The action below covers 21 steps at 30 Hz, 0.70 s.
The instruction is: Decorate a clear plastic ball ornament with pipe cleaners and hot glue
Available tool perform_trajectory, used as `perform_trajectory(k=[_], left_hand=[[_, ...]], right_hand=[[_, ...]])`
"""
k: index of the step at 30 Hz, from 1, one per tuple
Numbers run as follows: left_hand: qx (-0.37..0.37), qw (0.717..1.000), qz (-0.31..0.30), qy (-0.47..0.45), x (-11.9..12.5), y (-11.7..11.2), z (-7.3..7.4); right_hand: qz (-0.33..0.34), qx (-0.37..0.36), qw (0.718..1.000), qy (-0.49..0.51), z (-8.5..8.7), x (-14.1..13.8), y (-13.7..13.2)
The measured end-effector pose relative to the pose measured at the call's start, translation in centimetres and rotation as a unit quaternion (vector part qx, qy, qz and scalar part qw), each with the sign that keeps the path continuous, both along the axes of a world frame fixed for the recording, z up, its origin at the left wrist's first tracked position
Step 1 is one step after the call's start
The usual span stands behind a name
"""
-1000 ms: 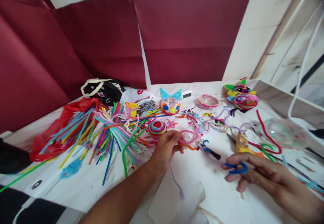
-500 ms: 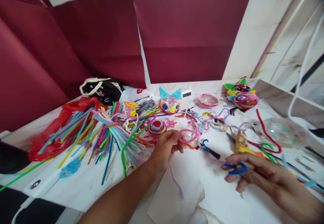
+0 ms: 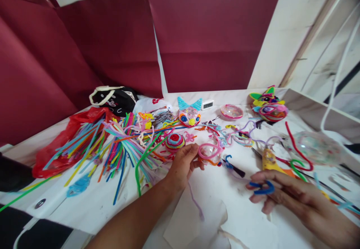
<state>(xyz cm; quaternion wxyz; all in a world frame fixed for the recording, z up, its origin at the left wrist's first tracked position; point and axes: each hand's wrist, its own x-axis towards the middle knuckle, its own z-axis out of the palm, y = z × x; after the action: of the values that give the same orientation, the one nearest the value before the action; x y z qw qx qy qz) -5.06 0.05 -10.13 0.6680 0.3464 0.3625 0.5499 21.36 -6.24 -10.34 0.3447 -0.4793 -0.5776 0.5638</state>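
Observation:
My left hand (image 3: pixel 184 162), thumb and fingers pinched together, holds a pink pipe-cleaner loop (image 3: pixel 216 153) by its left side. A clear rounded piece with an orange edge shows behind the loop; I cannot tell whether the two are joined. My right hand (image 3: pixel 289 192) grips a short blue pipe cleaner (image 3: pixel 264 191) bent into a hook, between thumb and fingers. A small blue curl (image 3: pixel 228 160) and a dark-tipped tool (image 3: pixel 238 171) lie on the table between the hands. Just beyond the right hand is a yellow glue gun (image 3: pixel 269 161), partly covered.
Loose pipe cleaners (image 3: pixel 123 144) spill from a red plastic bag (image 3: pixel 53 159) on the left. A cat-eared figure (image 3: pixel 189 114), a clear bowl (image 3: pixel 231 111) and a colourful mask-like figure (image 3: pixel 268 106) stand along the back. A coiled disc (image 3: pixel 174 141) sits beyond my left hand.

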Motion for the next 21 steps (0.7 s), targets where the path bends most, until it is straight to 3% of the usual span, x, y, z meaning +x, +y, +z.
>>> perform_trajectory(k=[21], left_hand=[[0.023,1.0,-0.008,0.016,-0.1,-0.42,0.4]], right_hand=[[0.016,-0.005,1.0,0.0,0.63,-0.8,0.0]])
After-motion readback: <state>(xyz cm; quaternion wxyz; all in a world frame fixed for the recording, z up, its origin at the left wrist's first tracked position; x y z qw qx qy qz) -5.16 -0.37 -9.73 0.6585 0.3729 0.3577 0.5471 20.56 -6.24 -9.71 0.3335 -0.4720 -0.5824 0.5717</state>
